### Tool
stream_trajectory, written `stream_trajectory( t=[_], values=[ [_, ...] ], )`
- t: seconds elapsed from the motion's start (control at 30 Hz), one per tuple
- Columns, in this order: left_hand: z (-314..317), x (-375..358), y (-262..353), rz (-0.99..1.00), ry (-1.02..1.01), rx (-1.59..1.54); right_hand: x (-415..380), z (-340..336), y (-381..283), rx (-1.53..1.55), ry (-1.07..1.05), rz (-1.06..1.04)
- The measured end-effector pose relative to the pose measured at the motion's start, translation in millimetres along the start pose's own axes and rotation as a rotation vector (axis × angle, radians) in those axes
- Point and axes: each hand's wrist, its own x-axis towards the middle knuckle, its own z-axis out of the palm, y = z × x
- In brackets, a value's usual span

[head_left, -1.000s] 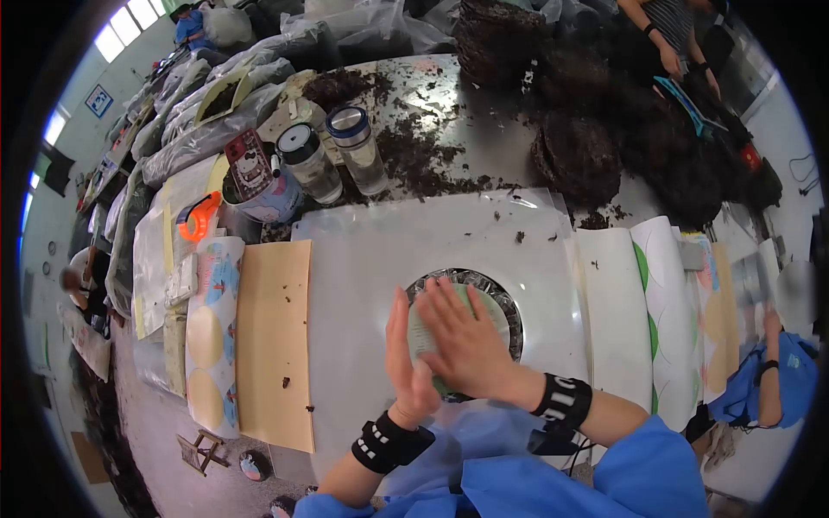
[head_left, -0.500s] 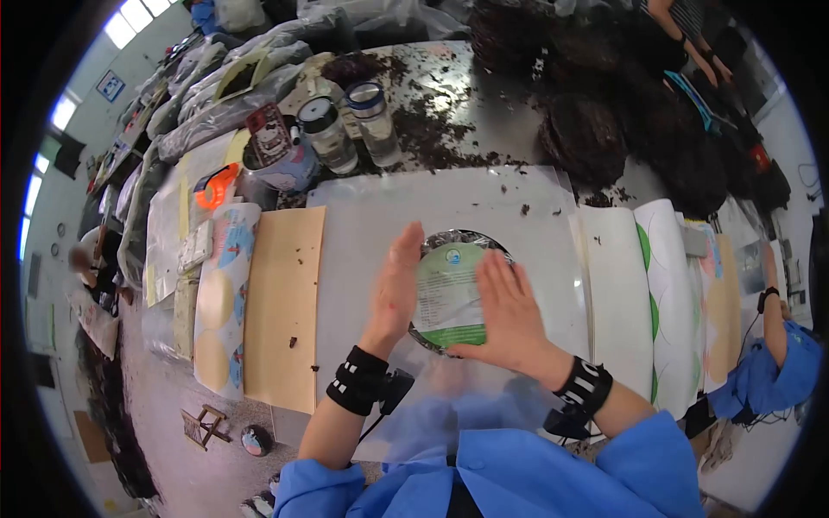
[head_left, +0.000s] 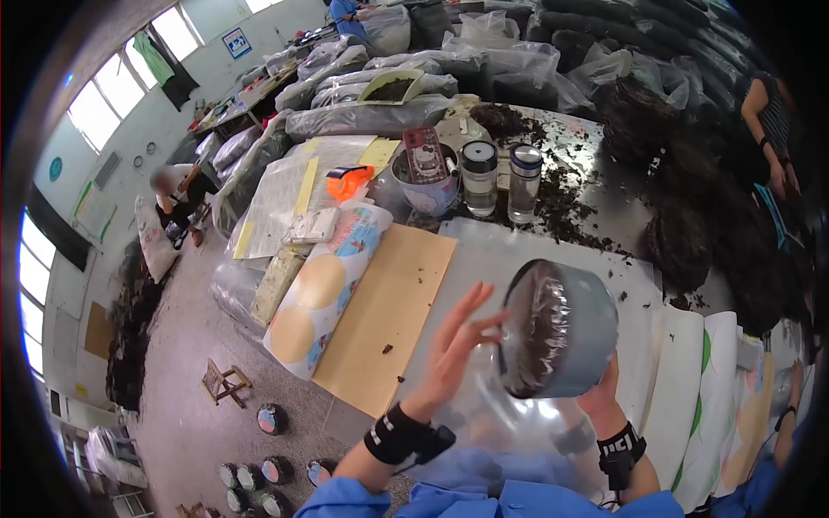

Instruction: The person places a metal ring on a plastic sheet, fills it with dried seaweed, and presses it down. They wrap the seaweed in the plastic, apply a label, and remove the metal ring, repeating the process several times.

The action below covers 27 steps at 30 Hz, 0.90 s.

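Observation:
My right hand [head_left: 600, 388] grips a round, drum-shaped film-wrapped pack [head_left: 583, 332] from below and behind; most of its fingers are hidden by the pack. The pack is tilted on its side above the work sheet, with wrinkled clear film and dark contents on the face turned left and a smooth greyish wall to the right. Just left of that face is my left hand [head_left: 449, 354], fingers spread, its fingertips close to the pack's rim. Beneath both hands lies a translucent plastic sheet [head_left: 484, 246].
Left of the sheet are tan paper [head_left: 389, 319], a printed label roll [head_left: 324, 289] and an orange tape dispenser [head_left: 350, 183]. Behind stand a cup holding a phone [head_left: 425, 155] and two bottles [head_left: 523, 186]. Dark flakes and stacked dark rounds [head_left: 678, 242] lie at the right. A co-worker [head_left: 768, 129] stands there.
The pack, flat with its green label upward between both hands, has been lifted and tipped on its side in my right hand. My left hand has come off it. The view has swung left.

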Motion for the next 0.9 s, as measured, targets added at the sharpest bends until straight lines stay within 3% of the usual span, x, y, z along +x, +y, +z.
stream_trajectory(
  t=[0.03,0.1,0.17,0.23,0.27,0.33,0.37,0.43,0.53,0.57,0.6,0.63,0.67,0.7,0.77,0.8,0.83,0.9],
  values=[
    [-6,10,13,-0.031,0.071,0.187,-1,6,-1,0.030,-0.013,0.038],
    [-103,46,-23,-0.130,0.192,0.689,2,6,-2,0.053,-0.042,0.074],
    [-161,71,-10,0.111,0.348,1.376,-8,-11,5,-0.133,0.074,0.060],
    [-227,105,-14,0.510,0.471,1.713,-6,-30,17,-0.193,0.076,-0.002],
    [-245,112,-13,0.504,0.462,1.714,-5,-36,20,-0.259,0.087,-0.052],
    [-265,126,-13,0.338,0.391,2.022,-7,-25,19,-0.241,0.058,-0.052],
    [-265,136,-12,0.341,0.381,2.016,-6,-18,16,-0.230,0.015,-0.059],
    [-265,149,-8,-0.054,0.392,2.102,-6,-15,15,-0.277,0.002,-0.097],
    [-292,163,-3,0.115,0.184,2.299,-11,-21,15,-0.600,0.062,-0.248],
    [-278,163,14,0.056,0.148,2.244,-12,-24,13,-0.599,0.101,-0.248],
    [-278,164,23,0.178,0.222,1.876,-14,-30,11,-0.596,0.144,-0.287],
    [-236,155,47,0.028,0.301,1.735,-20,-34,7,-0.591,0.194,-0.335],
    [-171,132,68,0.144,0.296,1.558,-26,-30,-1,-0.611,0.228,-0.307],
    [-135,106,70,0.287,0.362,1.669,-31,-27,-8,-0.632,0.246,-0.279],
    [-53,35,58,0.329,0.384,1.426,-37,-38,-5,-0.599,0.280,-0.302],
    [-47,10,21,0.691,0.189,1.187,-39,-40,-3,-0.574,0.307,-0.270],
    [-24,-17,19,0.604,-0.127,1.407,-40,-40,-1,-0.549,0.330,-0.235],
    [14,-38,-8,0.640,-0.356,1.363,-42,-32,2,-0.549,0.336,-0.244]
  ],
)
